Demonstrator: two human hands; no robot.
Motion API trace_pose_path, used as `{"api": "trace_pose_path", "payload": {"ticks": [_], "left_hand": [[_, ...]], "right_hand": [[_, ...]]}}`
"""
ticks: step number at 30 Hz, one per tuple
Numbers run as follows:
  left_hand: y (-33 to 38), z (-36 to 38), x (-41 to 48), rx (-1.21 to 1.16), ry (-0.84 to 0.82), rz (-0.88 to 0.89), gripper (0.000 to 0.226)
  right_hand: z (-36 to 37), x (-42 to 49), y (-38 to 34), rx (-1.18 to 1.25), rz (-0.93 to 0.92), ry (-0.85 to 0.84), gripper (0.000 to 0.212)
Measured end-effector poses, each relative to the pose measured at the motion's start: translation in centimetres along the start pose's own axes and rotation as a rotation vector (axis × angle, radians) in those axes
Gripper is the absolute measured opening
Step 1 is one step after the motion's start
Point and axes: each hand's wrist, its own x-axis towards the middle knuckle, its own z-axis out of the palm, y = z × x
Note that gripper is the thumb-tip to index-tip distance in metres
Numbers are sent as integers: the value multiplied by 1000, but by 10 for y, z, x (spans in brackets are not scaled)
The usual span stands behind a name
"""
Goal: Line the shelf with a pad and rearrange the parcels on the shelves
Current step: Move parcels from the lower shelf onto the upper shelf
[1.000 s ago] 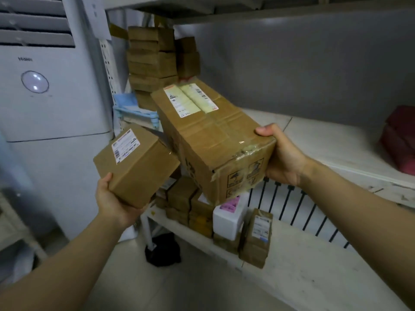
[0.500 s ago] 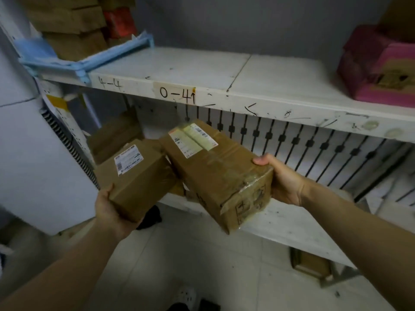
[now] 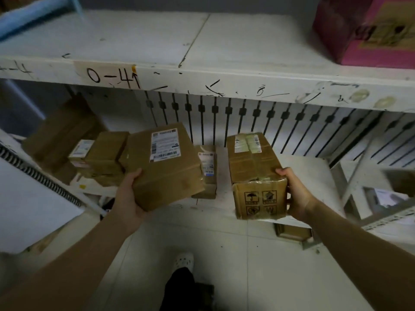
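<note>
My left hand (image 3: 128,194) grips the near left corner of a brown parcel (image 3: 166,173) with a white label, held just above the lower shelf (image 3: 303,173). A longer taped brown parcel (image 3: 253,169) with handling symbols on its end sits at the lower shelf's front edge, and my right hand (image 3: 294,194) grips its right near corner. Several small brown parcels (image 3: 105,151) lie at the left of that shelf, and one (image 3: 207,167) stands between the two held parcels. The upper shelf (image 3: 224,41), marked "0-4", is bare white board in the middle.
A pink box (image 3: 363,32) stands on the upper shelf at the right; a blue pad (image 3: 33,14) shows at its far left. A white appliance (image 3: 27,209) stands at the left. Below are a tiled floor, my shoe (image 3: 184,261) and a box (image 3: 292,232) under the shelf.
Both parcels have come down from the upper shelf level to the lower shelf and apart from each other. The long parcel now rests on the lower shelf at the right.
</note>
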Motion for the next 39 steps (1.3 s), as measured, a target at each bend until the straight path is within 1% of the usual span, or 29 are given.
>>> {"api": "trace_pose_path", "payload": {"ticks": [4,5,8,10,14,18,23,27,28,30,32,33,35,37,39], "left_hand": [[2,20,27,42,-54,-20,29],[3,24,34,56,-64,-19,32],[6,35,53,87,-92,-16,50],[6,41,66,101,-83,-15,55],[3,52,82,98,-81,-41,46],[0,61,99,122,-77,-38,46],[-6,74,118,202,-119,-37,29],[-10,79,130,216,-112,-21,41],[-11,81,132,216,-112,-22,41],[-13,82,134,227,-116,-38,31],[-16,84,136,242,-116,-56,26],[-17,85,137,249,-117,-65,29],[-19,88,138,265,-115,-79,39],[-24,93,137,288,-125,-98,48],[-32,98,135,308,-132,-119,56]], "right_hand": [[7,35,11,37,73,72,36],[10,46,13,43,77,81,37],[22,77,17,70,81,102,36],[30,99,21,91,93,113,36],[43,138,34,110,121,125,39],[49,171,47,134,129,155,44],[52,212,53,141,132,144,49],[54,226,55,62,227,143,50],[54,226,59,51,234,130,49],[53,229,69,77,214,89,47],[50,234,77,128,196,58,53],[48,235,77,117,189,42,56],[49,229,72,-36,157,25,59],[50,222,65,-210,89,82,51],[52,210,55,-159,12,163,50]]}}
